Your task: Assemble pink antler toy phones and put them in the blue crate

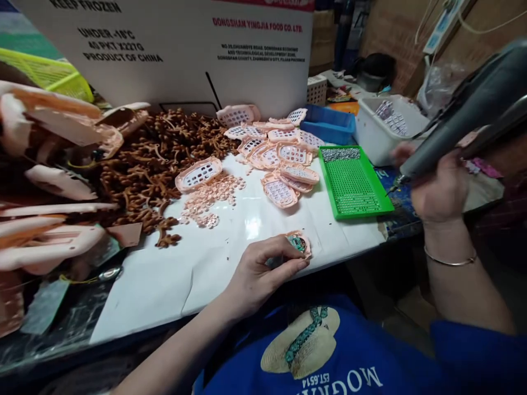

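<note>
My left hand point(263, 269) is closed on a small pink plastic housing point(308, 248) near the table's front edge. A green circuit board point(296, 241) shows inside the housing, partly covered by my fingers. My right hand point(440, 189) grips a grey electric screwdriver point(465, 104), tilted with its bit down and to the left. The bit's tip is by the right side of a green perforated tray point(349, 184). Small metal screws point(340, 154) are heaped at the tray's far end, and others stand in rows of holes at its near end.
Pink housings with white button pads point(280, 192) lie mid-table, beside small pink rings point(209, 200). Brown branched plastic parts point(140, 159) are piled left, near larger pink shells point(53, 236). A white carton point(185, 66), blue bin point(329, 125) and white tub point(370, 137) stand behind.
</note>
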The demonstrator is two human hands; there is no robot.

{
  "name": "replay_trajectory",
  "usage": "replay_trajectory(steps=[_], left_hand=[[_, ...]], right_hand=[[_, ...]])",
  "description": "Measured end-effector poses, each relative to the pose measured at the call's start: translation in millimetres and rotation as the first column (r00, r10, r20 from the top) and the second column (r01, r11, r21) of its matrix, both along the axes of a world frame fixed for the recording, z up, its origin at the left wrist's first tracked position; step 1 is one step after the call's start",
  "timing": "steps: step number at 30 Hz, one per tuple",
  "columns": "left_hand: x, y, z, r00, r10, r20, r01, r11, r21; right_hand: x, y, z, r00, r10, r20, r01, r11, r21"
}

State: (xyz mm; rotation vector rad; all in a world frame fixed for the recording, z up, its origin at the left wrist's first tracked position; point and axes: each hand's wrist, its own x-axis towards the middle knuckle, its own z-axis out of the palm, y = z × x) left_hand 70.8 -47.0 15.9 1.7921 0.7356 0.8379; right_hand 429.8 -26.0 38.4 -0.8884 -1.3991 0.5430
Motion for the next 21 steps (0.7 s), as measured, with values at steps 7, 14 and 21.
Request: replay_trajectory(steps=[7,14,21], left_hand=[[6,-1,-0.9,0.994,0.105,0.0,-0.105,0.994,0.043],[9,-5,-8.7,0.986,0.158,0.048,-0.165,0.963,0.211],[9,-9,-15.1,0.976,0.186,0.111,-0.197,0.976,0.094]], right_hand=[[-52,23,2.8,0.991,-0.119,-0.057,0.12,0.993,0.016],[-140,0,34.2,0.983,0.181,-0.016,-0.179,0.982,0.06],[-177,-24,45.7,0.994,0.098,0.052,-0.096,0.994,-0.049]])
